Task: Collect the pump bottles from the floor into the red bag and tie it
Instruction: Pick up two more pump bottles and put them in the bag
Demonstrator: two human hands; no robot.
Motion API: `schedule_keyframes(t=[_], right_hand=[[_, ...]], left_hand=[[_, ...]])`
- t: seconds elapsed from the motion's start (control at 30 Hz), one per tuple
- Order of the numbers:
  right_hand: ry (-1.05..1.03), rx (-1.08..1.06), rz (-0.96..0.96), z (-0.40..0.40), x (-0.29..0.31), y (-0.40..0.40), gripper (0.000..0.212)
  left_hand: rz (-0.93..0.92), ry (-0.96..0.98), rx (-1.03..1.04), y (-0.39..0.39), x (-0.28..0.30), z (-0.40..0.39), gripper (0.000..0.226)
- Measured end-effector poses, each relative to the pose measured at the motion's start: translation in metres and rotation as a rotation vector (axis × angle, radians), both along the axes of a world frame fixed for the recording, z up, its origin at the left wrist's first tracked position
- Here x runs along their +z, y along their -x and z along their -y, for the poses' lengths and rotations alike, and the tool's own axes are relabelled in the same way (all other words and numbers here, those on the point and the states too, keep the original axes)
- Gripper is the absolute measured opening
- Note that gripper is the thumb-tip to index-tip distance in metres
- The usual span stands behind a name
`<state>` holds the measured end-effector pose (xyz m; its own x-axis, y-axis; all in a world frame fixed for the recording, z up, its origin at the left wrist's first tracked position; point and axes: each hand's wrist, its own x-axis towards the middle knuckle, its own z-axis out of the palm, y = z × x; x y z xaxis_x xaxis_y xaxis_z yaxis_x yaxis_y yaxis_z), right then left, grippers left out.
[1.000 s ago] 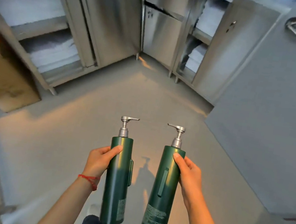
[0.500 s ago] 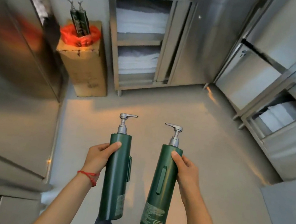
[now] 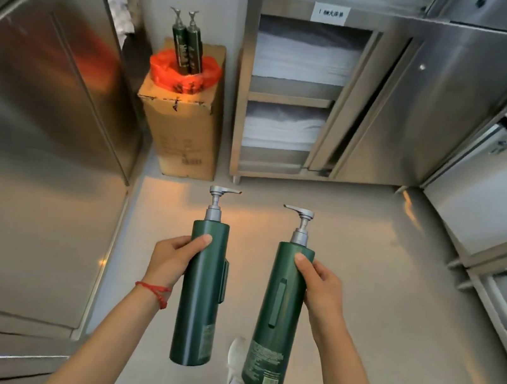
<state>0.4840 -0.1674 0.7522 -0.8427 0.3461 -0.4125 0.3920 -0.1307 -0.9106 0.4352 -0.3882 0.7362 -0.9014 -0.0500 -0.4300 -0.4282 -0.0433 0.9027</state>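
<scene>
Stainless steel closes the room in on three sides: a tall cabinet door (image 3: 32,130) on the left, an open linen cabinet (image 3: 296,99) with stacked white linens (image 3: 303,60) straight ahead, and more steel units (image 3: 493,196) running down the right. Between them lies the pale grey floor (image 3: 381,278); no loose bottles show on the part of it in view.

In the far left corner stands a tall cardboard box (image 3: 185,134), and it serves as the surface for the red bag (image 3: 177,75), which sits open on its top. Two green pump bottles (image 3: 187,45) already stand upright in the bag, touching one another, their pump heads well clear of the crumpled rim.

Nearer the camera, both hands are occupied and apart. The left hand (image 3: 170,260), a red string bracelet (image 3: 155,290) at its wrist, grips the left pump bottle (image 3: 199,299) round its upper body, thumb across the front. The right hand (image 3: 321,289) grips the right pump bottle (image 3: 278,322) the same way. Both bottles are held upright with their silver pumps pointing away, a clear gap between them. A white shoe (image 3: 234,365) shows below on the floor.

The step in hand looks to be the carry: two bottles are collected and being brought to the bag, which is still well ahead. The next move would call for closing on the box, then lowering each bottle base-first through the bag's mouth beside the two already there. The slack rim may need holding open, and the standing pair could tip if knocked. Tying comes only afterwards.
</scene>
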Motion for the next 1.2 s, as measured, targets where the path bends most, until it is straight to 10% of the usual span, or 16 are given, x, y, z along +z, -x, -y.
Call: schedule_keyframes(t=[1.2], right_hand=[[-0.003,0.275,-0.174,0.141,0.005,0.649,0.005]], left_hand=[[-0.130,0.111,0.231,0.587,0.012,0.137,0.004]])
